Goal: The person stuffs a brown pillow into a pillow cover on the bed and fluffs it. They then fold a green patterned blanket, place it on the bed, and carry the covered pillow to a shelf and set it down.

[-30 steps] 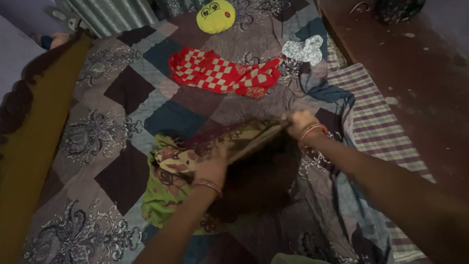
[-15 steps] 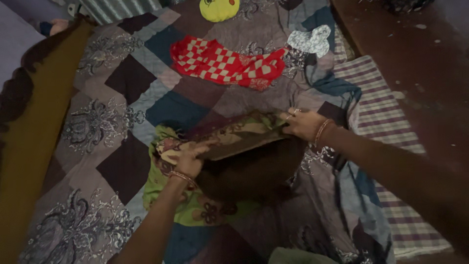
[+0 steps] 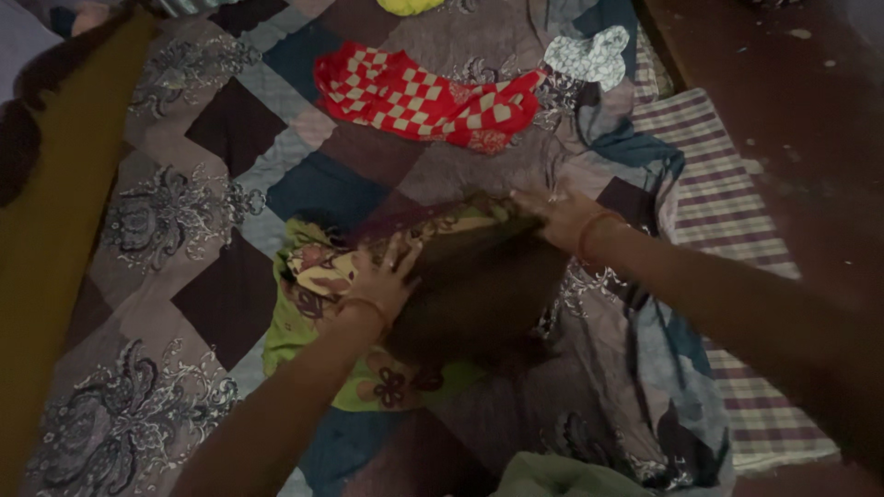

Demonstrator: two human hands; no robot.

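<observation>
Head view: on the patchwork bed cover (image 3: 230,129), the left hand (image 3: 382,281) lies flat, fingers spread, on the folded dark brown garment (image 3: 479,290) near the cover's middle; the right hand (image 3: 562,213) presses its far corner, fingers extended, gripping nothing. Beneath it lies a green floral cloth (image 3: 295,331). The fold looks laid down and is being flattened. A red checked cloth (image 3: 424,97) and a small white patterned piece (image 3: 589,57) lie unfolded toward the far edge, a striped cloth (image 3: 718,202) along the right edge.
</observation>
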